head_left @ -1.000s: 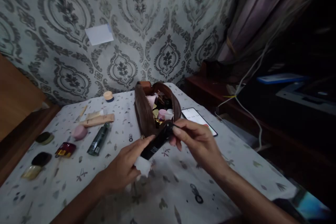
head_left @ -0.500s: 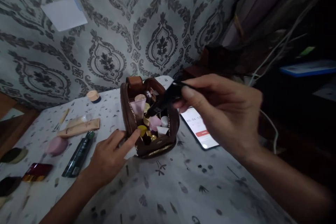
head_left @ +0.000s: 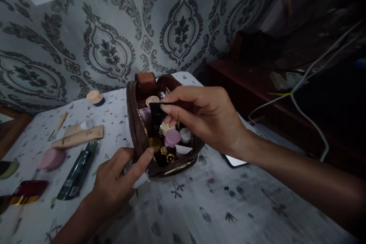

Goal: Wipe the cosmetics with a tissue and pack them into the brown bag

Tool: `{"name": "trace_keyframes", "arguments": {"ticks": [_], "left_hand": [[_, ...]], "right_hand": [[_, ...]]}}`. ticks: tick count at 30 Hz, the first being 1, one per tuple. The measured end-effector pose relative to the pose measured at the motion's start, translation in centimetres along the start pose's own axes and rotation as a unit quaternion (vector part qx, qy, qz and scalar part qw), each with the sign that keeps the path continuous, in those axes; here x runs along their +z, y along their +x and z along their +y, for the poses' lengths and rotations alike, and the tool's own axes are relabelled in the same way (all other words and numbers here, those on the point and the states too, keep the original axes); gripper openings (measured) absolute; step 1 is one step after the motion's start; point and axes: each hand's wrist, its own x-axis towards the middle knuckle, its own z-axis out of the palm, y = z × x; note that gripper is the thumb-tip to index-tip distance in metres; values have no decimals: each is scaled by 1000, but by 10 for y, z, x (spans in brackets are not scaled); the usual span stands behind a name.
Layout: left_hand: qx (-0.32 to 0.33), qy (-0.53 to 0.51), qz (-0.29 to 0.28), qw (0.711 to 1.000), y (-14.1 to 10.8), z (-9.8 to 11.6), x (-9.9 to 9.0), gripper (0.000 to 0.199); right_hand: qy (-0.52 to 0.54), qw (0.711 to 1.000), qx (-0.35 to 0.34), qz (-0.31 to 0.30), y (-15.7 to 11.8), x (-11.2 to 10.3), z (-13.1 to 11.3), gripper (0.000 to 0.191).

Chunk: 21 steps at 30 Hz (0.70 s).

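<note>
A brown makeup bag [head_left: 134, 122] stands unzipped on the cloth, packed with small jars, bottles and tubes. My right hand [head_left: 197, 116] pinches a flat-ended black tube [head_left: 156, 116] between thumb and fingers. The tube's lower part reaches down into the bag among the contents. On the bag's near left side, my left hand [head_left: 117, 179] holds the rim, its index finger over the zip edge. Beneath my right hand a pink-lidded jar [head_left: 172, 137] and a white-lidded jar [head_left: 185, 135] show. Gold-capped bottles [head_left: 167, 153] lie nearer me.
Left of the bag lie a dark green bottle [head_left: 77, 171], a beige tube [head_left: 80, 137], a pink round item [head_left: 52, 159], a dark red compact [head_left: 30, 191] and a brush [head_left: 58, 125]. A beige-topped jar [head_left: 95, 98] stands farther back. A phone [head_left: 236, 161] shows partly under my right forearm.
My right hand has moved left and lowered the black tube deeper into the bag. My left hand remains at the bag's rim. The view has shifted somewhat.
</note>
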Motion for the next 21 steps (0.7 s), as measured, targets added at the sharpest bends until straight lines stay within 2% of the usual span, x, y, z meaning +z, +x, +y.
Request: {"name": "trace_keyframes", "arguments": {"ticks": [6, 13, 21], "left_hand": [[-1, 8, -7, 1000, 1, -1, -1, 74], [2, -2, -1, 1000, -1, -1, -2, 74], [5, -16, 5, 1000, 2, -1, -2, 72]], "right_hand": [[2, 1000, 20, -16, 3, -1, -3, 11], [-2, 999, -5, 53, 10, -10, -9, 12], [5, 996, -10, 84, 13, -27, -14, 23]]}}
